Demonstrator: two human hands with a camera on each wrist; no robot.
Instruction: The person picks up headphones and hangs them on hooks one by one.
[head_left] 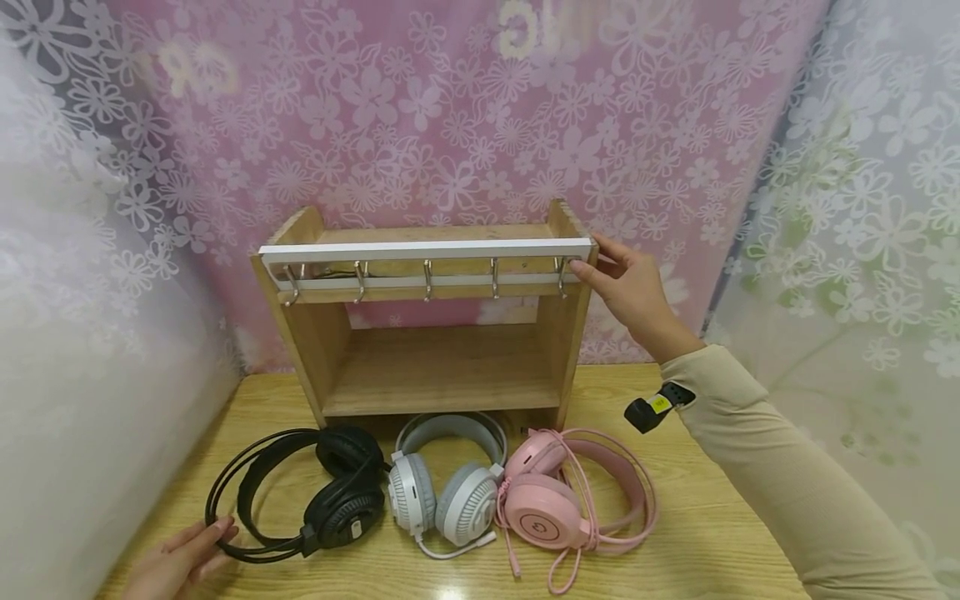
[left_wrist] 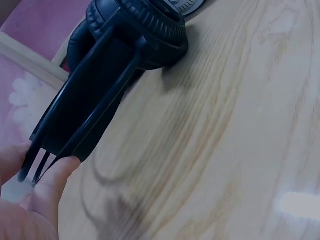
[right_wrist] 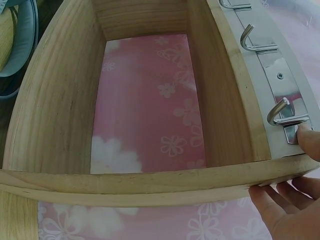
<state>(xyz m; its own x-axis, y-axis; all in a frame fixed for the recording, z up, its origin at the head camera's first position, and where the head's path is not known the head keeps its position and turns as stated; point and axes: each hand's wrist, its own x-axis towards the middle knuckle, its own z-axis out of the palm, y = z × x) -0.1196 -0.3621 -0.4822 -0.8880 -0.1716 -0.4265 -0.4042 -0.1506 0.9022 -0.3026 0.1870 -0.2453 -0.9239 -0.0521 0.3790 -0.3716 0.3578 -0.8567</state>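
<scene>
In the head view my left hand (head_left: pixel 178 560) pinches the headband of the black headphones (head_left: pixel 347 510) between thumb and fingers at the front left. The left wrist view shows the thumb against the band's thin outer rods, with the black ear cups (left_wrist: pixel 150 35) farther off. My right hand (head_left: pixel 633 287) grips the upper right corner of a wooden shelf (head_left: pixel 450 367). Its thumb lies on the end of the white hook rail (head_left: pixel 465 248), beside the last metal hook (right_wrist: pixel 279 112), while the other fingers press the side panel's outer face (right_wrist: pixel 150 192).
White headphones (head_left: pixel 467 504) with a microphone boom lie before the shelf. To their right are pink headphones (head_left: pixel 540 510) with a bundled cable. Several metal hooks line the rail. Flowered curtains (head_left: pixel 450 125) stand behind and on both sides of the wooden tabletop (head_left: pixel 697 517).
</scene>
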